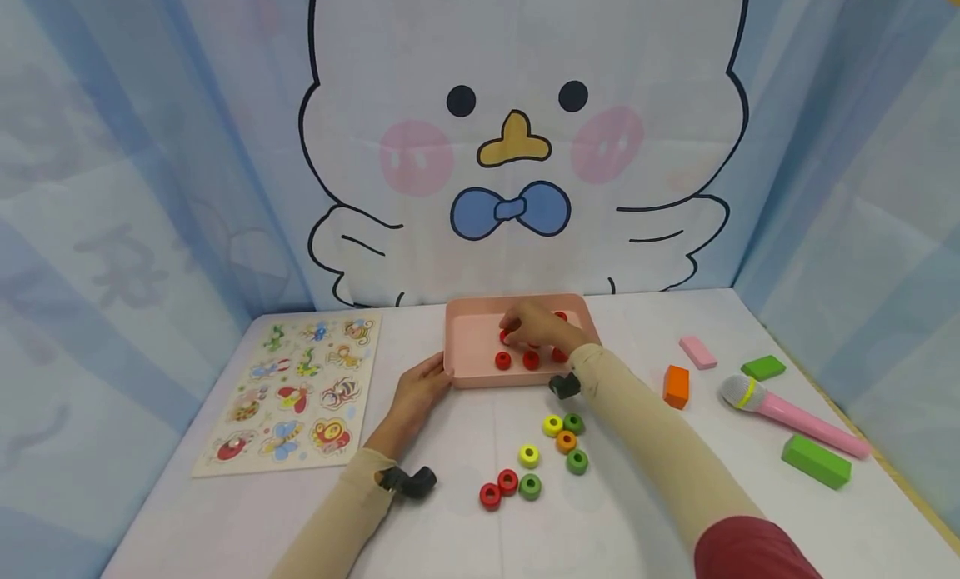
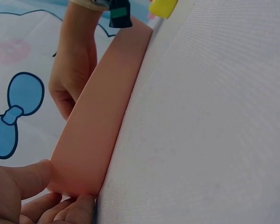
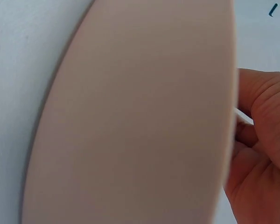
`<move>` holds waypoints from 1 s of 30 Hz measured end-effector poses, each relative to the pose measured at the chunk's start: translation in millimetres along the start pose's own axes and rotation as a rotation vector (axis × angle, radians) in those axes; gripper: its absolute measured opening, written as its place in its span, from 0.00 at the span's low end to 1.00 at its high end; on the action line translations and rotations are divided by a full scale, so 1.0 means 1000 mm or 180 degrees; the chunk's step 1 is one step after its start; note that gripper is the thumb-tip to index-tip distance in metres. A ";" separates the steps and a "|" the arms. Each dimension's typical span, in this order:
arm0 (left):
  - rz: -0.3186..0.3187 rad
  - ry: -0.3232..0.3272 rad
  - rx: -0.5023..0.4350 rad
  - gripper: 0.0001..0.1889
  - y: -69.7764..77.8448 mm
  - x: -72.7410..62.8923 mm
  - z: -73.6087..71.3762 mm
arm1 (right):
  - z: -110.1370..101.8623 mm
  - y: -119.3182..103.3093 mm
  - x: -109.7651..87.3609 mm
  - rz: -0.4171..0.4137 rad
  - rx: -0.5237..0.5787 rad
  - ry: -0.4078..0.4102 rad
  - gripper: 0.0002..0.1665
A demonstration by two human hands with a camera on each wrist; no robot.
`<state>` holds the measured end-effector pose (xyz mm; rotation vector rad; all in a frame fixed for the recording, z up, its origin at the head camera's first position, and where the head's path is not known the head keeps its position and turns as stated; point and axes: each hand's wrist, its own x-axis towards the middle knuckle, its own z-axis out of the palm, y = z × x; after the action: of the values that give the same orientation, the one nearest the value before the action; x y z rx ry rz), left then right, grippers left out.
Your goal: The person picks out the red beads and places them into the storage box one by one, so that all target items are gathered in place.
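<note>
A pink tray (image 1: 472,346) lies at the back of the table with several red ring beads (image 1: 503,361) standing in its right part. At its front left corner, my left hand (image 1: 417,396) holds the tray; the left wrist view shows thumb and fingers around that corner. My right hand (image 1: 536,322) reaches over the front wall into the tray and pinches a red bead at the fingertips. In the right wrist view the tray wall (image 3: 130,112) hides those fingertips. Loose yellow, orange, green and red ring beads (image 1: 528,456) lie on the table in front.
On the left lies an insect puzzle board (image 1: 300,396). To the right are an orange block (image 1: 676,386), a pink block (image 1: 698,352), green blocks (image 1: 816,461) and a pink toy microphone (image 1: 795,416). A printed curtain (image 1: 517,254) hangs behind the table.
</note>
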<state>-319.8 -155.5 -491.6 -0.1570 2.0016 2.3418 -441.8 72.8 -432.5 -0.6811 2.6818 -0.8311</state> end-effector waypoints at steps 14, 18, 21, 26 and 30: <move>0.0096 -0.0013 -0.0140 0.27 -0.003 0.000 0.000 | -0.006 -0.002 -0.047 -0.0253 0.0067 0.0339 0.22; 0.0104 -0.0020 -0.0095 0.27 -0.003 0.001 -0.001 | -0.002 -0.013 -0.072 -0.0572 0.0101 0.0285 0.21; 0.0122 -0.0057 -0.0074 0.27 -0.004 0.002 -0.002 | 0.004 -0.022 -0.093 -0.0865 0.0122 0.0100 0.20; 0.0139 -0.0074 -0.0098 0.27 -0.003 0.002 0.000 | 0.021 -0.034 -0.122 -0.1147 0.0403 -0.0542 0.20; 0.0078 -0.0041 -0.0041 0.28 -0.002 0.001 0.000 | 0.035 -0.040 -0.138 -0.1210 0.0554 -0.0989 0.19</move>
<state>-320.6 -154.9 -493.4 -0.1186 1.9942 2.3647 -296.3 96.3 -423.4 -1.1887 2.2069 -0.9429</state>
